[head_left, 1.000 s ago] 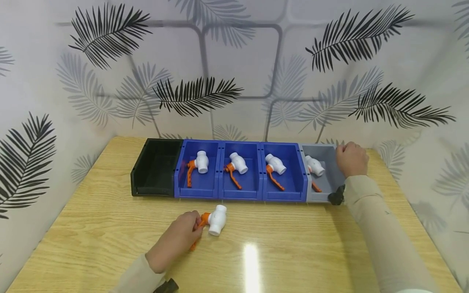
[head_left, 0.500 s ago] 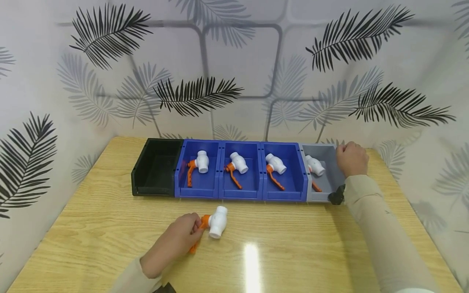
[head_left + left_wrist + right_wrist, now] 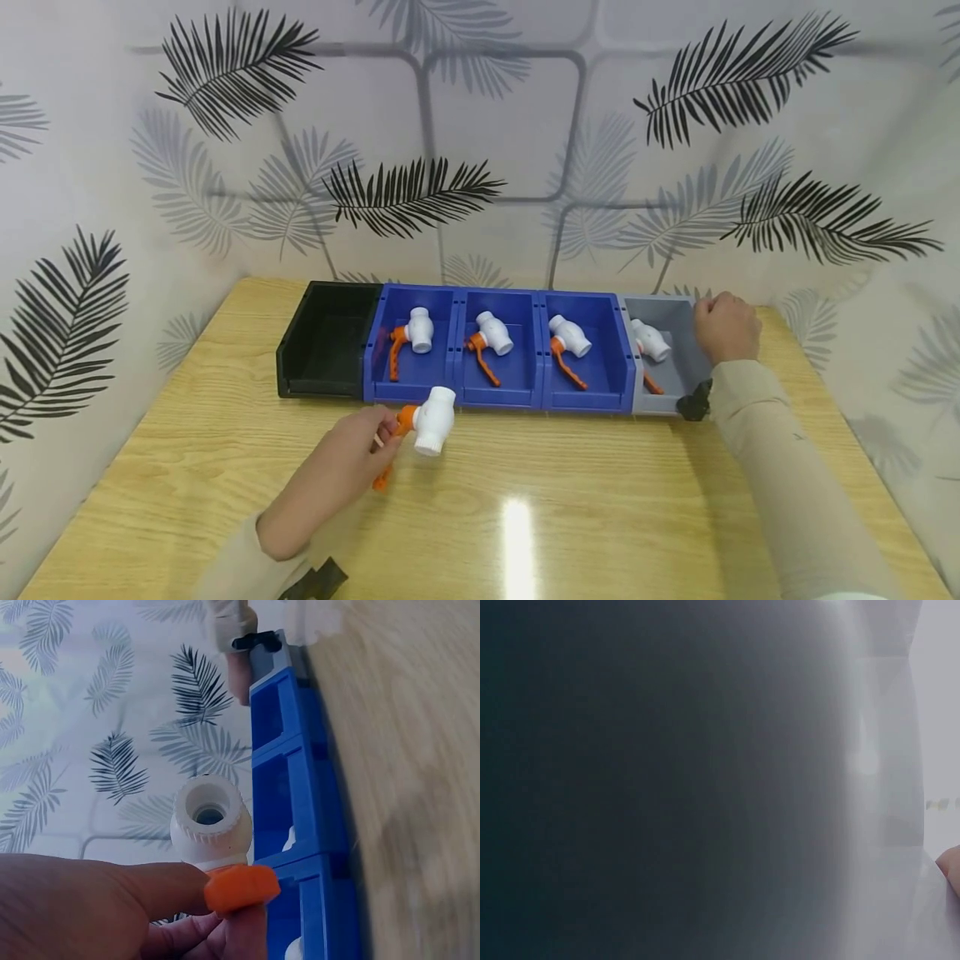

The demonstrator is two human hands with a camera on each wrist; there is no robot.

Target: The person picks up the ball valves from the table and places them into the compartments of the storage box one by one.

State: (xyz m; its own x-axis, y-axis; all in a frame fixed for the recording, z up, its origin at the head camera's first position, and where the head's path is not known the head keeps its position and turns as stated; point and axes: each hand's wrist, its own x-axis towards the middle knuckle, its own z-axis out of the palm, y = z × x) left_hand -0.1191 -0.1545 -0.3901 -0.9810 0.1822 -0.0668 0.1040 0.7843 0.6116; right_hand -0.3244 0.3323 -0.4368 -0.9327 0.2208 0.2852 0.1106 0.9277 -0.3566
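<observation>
My left hand (image 3: 347,454) pinches the orange handle of a white ball valve (image 3: 435,421) in front of the bins. In the left wrist view, thumb and fingers close on the orange handle (image 3: 241,888), and the valve's round opening (image 3: 209,805) faces the camera. My right hand (image 3: 727,327) grips the right wall of the grey bin (image 3: 688,367) at the right end of the row, its fingertips hidden. Inside that bin lies another white valve (image 3: 651,341). A grey wall fills most of the right wrist view.
Three blue bins (image 3: 498,402) stand joined in the middle of the row, each holding a white valve with an orange handle. At the left end is a black bin (image 3: 322,387). The row sits on a wooden table (image 3: 600,492) before a leaf-patterned wall covering (image 3: 495,117).
My left hand has lifted the ball valve off the table, moving it slightly left and toward the bins. The right hand keeps its place at the grey bin.
</observation>
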